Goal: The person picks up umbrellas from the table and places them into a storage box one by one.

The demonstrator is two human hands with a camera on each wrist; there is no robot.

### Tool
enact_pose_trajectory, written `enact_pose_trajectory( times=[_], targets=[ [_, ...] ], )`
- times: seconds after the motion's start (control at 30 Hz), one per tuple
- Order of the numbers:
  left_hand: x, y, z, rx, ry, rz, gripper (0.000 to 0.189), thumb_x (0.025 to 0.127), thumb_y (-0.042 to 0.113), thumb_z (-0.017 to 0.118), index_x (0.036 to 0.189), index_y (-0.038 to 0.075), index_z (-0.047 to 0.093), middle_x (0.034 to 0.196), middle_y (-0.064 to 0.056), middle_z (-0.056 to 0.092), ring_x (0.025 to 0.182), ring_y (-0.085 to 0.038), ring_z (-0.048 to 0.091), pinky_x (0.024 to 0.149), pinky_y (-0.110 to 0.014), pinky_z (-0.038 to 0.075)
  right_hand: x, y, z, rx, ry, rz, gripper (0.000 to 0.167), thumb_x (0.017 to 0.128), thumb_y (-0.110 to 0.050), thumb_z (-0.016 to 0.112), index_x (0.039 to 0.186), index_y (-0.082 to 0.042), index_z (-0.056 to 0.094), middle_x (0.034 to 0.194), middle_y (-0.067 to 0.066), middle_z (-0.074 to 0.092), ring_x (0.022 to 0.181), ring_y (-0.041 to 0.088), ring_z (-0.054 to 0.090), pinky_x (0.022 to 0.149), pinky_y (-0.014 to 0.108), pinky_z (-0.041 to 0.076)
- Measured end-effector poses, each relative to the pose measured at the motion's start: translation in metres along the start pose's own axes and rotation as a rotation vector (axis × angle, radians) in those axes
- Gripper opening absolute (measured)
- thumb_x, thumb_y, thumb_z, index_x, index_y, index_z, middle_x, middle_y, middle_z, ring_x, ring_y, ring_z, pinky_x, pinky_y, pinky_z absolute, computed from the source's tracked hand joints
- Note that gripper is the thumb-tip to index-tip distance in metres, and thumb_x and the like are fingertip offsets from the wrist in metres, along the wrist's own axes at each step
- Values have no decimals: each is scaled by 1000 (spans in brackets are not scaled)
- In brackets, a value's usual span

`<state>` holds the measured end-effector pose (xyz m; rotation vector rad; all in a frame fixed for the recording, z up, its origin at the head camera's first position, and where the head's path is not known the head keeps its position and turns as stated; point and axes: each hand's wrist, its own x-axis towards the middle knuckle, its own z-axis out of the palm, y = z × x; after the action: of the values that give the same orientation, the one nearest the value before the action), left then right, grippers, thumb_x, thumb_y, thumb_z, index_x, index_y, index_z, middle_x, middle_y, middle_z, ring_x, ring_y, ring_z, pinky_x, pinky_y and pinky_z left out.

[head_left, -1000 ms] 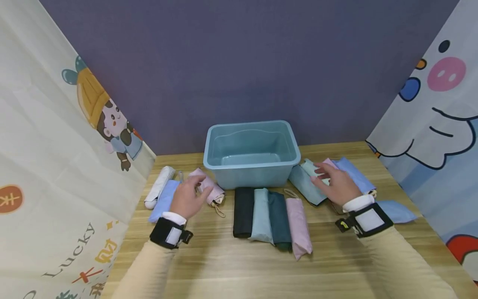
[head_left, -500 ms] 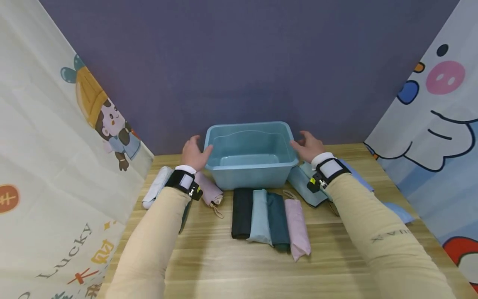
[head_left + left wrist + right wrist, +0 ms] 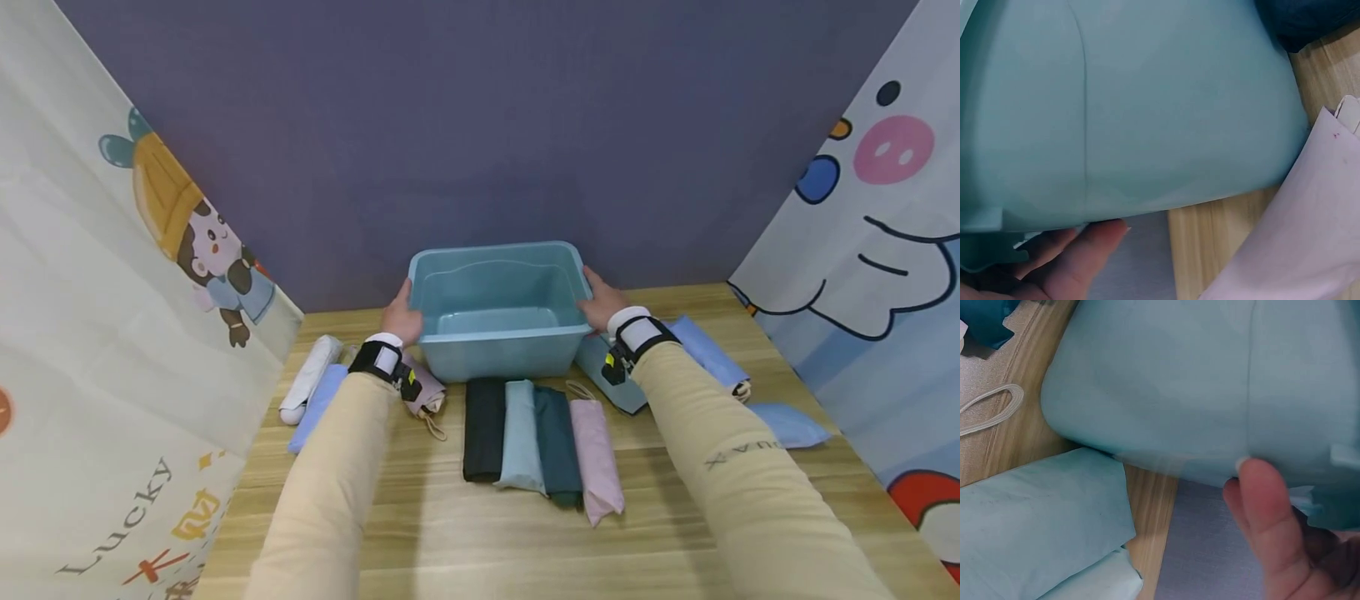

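A light blue plastic tub [image 3: 504,357] stands at the back middle of the wooden table, and no objects show inside it. My left hand [image 3: 401,318] grips its left rim, with fingers [image 3: 1088,256] tucked under the lip in the left wrist view. On the opposite side my right hand [image 3: 602,303] holds the right rim, its fingertips [image 3: 1263,487] against the outer wall. A folded pink umbrella [image 3: 426,390] lies below my left hand. Beneath my right hand is a pale teal folded umbrella [image 3: 1047,519], partly hidden by the wrist in the head view.
Before the tub lie folded umbrellas in a row: black [image 3: 484,429], light blue [image 3: 522,437], dark teal [image 3: 558,446] and pink [image 3: 597,458]. White [image 3: 311,377] and periwinkle [image 3: 318,404] ones lie left, blue ones [image 3: 708,354] right. A dark wall [image 3: 495,125] rises behind.
Both hands have moved from above the umbrellas at either side to the tub and now grip its rim. The tub stays at about the same place.
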<state>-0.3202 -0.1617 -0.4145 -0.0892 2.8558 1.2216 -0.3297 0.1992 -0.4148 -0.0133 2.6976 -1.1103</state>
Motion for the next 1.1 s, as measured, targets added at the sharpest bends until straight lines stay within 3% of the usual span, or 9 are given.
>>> enact_pose_trajectory(
  times=[0.13,0.3,0.47,0.53,0.7,1.1],
  targets=[
    [-3,-2,0,-37,23,-3,73,87,4,37,155,17,14,156,-13,25,140,-31,28,111,-42,27,-1,-2,1,41,-2,-1,72,96,-11,37,155,-21,-2,156,23,17,107,44,55,66,48,57],
    [-5,-3,1,-54,32,-4,72,87,3,36,155,17,14,156,-11,25,141,-31,27,112,-42,26,-3,-3,2,3,5,-25,71,96,-11,37,155,-17,-2,155,24,18,107,42,55,66,46,56],
    [-5,-3,3,-48,53,11,72,87,4,38,155,16,17,155,-11,28,140,-31,29,113,-41,25,-6,-3,1,-54,28,-51,70,96,-13,38,155,-13,0,156,21,18,121,39,44,85,46,47],
    [-5,-4,3,-43,57,16,72,87,4,39,154,16,17,154,-11,29,139,-30,31,112,-41,27,-7,-2,0,-66,31,-57,70,96,-13,38,155,-12,0,156,21,18,119,37,46,83,44,46],
    [-8,-4,5,-49,61,25,71,87,4,40,154,16,18,154,-10,29,138,-29,33,109,-41,31,-11,1,1,-29,20,-51,70,96,-11,37,155,-14,-1,154,25,21,93,37,59,60,41,54],
    [-23,-4,8,-75,60,28,71,89,5,41,154,16,18,156,-9,27,139,-28,31,111,-41,28,-24,6,1,-27,30,-58,69,97,-12,37,155,-12,-1,147,27,32,74,29,58,51,34,49]
  ],
)
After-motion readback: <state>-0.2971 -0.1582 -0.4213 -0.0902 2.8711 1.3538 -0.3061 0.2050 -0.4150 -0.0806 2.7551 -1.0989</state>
